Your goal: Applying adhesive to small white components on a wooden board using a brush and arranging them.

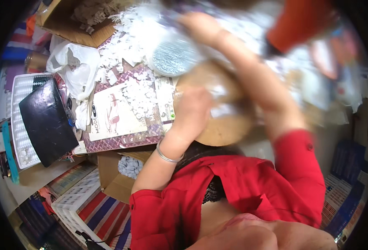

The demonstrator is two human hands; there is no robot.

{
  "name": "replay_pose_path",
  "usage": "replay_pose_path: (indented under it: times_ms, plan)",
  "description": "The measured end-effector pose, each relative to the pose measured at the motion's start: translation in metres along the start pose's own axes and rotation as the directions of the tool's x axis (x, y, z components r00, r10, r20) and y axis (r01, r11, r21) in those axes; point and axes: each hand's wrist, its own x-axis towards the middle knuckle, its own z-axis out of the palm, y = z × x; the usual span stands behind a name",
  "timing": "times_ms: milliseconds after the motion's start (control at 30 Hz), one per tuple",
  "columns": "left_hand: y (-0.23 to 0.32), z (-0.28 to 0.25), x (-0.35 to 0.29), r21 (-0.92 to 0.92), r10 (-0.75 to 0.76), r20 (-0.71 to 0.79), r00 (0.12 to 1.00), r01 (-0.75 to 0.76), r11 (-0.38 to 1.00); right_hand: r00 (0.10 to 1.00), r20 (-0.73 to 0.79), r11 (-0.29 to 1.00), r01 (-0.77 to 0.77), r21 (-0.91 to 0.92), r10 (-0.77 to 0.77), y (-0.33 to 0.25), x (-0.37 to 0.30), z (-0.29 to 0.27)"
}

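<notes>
My left hand (192,109), with a silver bangle on its wrist, rests over the left part of a round brown board (230,131). Its fingers are blurred, and I cannot make out whether they hold anything. Small white pieces (223,110) lie on the board beside them. My right hand (201,28) reaches across to the far side, smeared by motion, beyond a round dish of shiny silvery-blue bits (173,57). White paper-like pieces (128,35) are heaped to the left of that dish.
An open cardboard box (96,35) stands at the far left, near a white plastic bag (73,62). Small white cut pieces (139,93) lie scattered over a patterned sheet. At the left, a black curved panel (48,123) leans against a white basket (21,146). A blurred orange-red object (298,25) is at the upper right.
</notes>
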Motion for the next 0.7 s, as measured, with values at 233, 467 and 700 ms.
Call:
replay_pose_path:
  times_ms: [233,467,700]
  plan:
    - [-0.002,0.006,-0.003,-0.033,-0.038,-0.056,0.998,0.036,0.999,0.972,0.221,0.995,0.092,-0.032,-0.083,0.051,-0.006,-0.004]
    - [-0.010,0.006,-0.003,-0.017,0.041,-0.070,0.997,-0.043,0.999,0.951,0.308,0.982,0.074,-0.172,-0.017,0.050,-0.022,-0.028]
    - [-0.006,0.006,-0.002,-0.090,-0.064,-0.085,0.994,0.056,0.994,0.980,0.109,0.840,-0.200,0.505,0.167,0.005,-0.098,-0.061]
